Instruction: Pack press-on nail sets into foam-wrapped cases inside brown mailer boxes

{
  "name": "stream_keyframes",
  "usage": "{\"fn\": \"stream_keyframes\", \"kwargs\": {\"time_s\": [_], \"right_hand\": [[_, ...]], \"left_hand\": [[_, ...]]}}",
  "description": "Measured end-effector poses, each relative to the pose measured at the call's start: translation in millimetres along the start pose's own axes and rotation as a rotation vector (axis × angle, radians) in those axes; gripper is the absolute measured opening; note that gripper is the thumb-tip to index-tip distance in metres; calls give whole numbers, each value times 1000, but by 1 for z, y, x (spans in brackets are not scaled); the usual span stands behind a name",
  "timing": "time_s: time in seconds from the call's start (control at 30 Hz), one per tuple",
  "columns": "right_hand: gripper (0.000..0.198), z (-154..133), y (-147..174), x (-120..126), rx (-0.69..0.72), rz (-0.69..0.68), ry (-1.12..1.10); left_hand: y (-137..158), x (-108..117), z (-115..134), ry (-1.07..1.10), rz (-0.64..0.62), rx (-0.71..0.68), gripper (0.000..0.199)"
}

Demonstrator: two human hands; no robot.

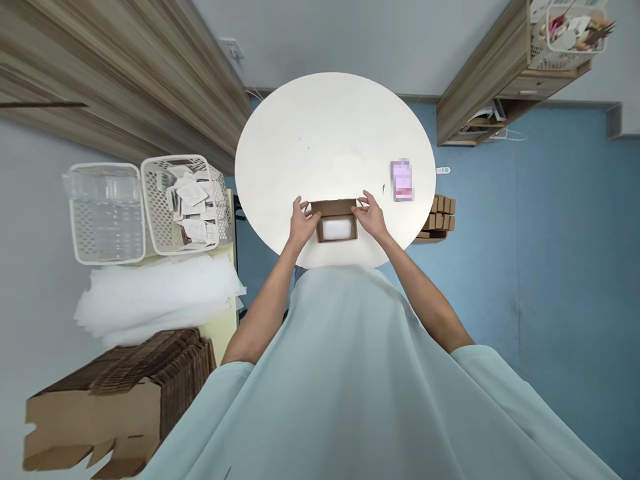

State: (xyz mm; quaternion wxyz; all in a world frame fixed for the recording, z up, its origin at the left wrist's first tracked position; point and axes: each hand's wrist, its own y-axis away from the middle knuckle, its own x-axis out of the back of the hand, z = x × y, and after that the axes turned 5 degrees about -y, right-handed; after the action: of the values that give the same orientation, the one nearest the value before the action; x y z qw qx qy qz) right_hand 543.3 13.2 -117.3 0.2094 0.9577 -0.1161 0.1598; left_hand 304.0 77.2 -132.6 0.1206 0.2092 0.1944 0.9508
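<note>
– State the position of the cardboard box [337,239].
– It sat on the round tabletop [330,133], at the middle of the near edge, closest to my body. Its lid [334,208] was raised along the side away from me, so the inside was exposed. White contents [337,229] lay in the bottom; I could not tell their material.

– State the grip, left side first.
– My left hand [304,225] pinched the left end of the lid, thumb against the inner face and fingers toward the outer end. My right hand [371,217] pinched the right end in the same manner. Neither hand held anything else.

– What else was on the tabletop?
– A blurred pink item [402,180] lay near the right edge. A small dark piece [383,189] lay just beside it, on the side toward the box.

– And beyond the edges?
– Past the right edge, toward the near side, I had a group of small brown boxes [440,217]. Well past the left edge were two white baskets [145,220], one containing paper packets [193,197]. White sheeting [160,297] and a stack of folded cardboard [100,413] lay nearer to me.
</note>
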Motion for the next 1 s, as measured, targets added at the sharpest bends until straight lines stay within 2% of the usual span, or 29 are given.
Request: {"fn": "stream_keyframes", "kwargs": {"time_s": [0.27, 0.4, 0.57, 0.73, 0.87, 1.0], "right_hand": [[77, 13, 43, -1, 59, -85, 153], [77, 25, 64, -3, 71, -137, 238], [77, 32, 81, -1, 97, -142, 291], [74, 35, 97, 3, 104, -132, 317], [59, 32, 108, 4, 78, -157, 346], [43, 25, 113, 5, -29, -217, 454]], "left_hand": [[37, -14, -20, -102, -9, -84, 98], [60, -21, -30, -156, -29, -97, 96], [84, -14, -38, -227, -36, -128, 87], [108, -3, -35, -299, -6, -182, 76], [121, -1, -33, -357, -8, -152, 58], [125, -2, -40, -384, -13, -107, 41]]}}
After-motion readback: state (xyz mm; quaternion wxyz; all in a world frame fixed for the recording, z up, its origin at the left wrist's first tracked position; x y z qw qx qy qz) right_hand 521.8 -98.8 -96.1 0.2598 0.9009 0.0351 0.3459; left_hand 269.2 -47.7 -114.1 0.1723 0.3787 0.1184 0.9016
